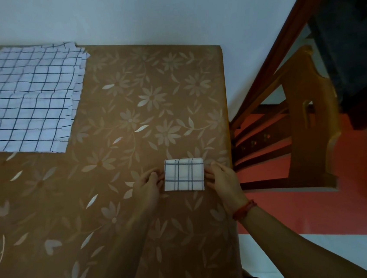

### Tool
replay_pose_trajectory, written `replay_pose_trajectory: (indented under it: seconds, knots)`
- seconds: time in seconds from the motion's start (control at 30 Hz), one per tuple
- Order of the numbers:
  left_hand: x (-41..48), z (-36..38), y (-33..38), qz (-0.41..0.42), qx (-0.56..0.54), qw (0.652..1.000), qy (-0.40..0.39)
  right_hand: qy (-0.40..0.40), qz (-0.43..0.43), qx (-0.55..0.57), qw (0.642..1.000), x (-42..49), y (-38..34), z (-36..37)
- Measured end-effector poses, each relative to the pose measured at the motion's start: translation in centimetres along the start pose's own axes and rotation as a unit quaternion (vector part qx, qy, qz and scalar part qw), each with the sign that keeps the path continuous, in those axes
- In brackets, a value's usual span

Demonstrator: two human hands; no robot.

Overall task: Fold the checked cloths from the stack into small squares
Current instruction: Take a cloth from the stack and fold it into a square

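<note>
One cloth (183,175) lies folded square, left hand (147,185) and right hand (224,179) touching its sides, grip unclear; the stack (24,103) remains.

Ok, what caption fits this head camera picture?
Left hand and right hand either side of a folded checked cloth on the flowery table, unfolded stack beyond.

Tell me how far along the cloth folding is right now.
Done: one folded cloth lies as a small square near the right edge of the table. In hand: the left hand meets its left side, grip unclear; the right hand touches its right side with straight fingers. Left: the stack of unfolded checked cloths at the far left, several layers deep.
</note>
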State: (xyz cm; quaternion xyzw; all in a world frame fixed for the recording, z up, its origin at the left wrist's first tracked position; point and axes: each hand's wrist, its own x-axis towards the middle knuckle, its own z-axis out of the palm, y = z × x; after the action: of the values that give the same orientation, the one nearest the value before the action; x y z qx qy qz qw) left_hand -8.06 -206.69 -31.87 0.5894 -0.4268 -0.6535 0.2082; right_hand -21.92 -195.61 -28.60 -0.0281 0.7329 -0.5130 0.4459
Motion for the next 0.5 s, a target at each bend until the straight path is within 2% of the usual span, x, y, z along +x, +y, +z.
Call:
replay_pose_trajectory:
  seconds: [0.1, 0.5]
  knots:
    - [-0.1, 0.2, -0.1, 0.002, -0.012, 1.0, 0.005, -0.023, 0.008, 0.025, 0.999, 0.1, -0.5, -0.2]
    - [-0.1, 0.2, 0.0, 0.009, -0.013, 1.0, 0.005, -0.028, 0.012, 0.051, 0.998, -0.1, -1.1, 0.2]
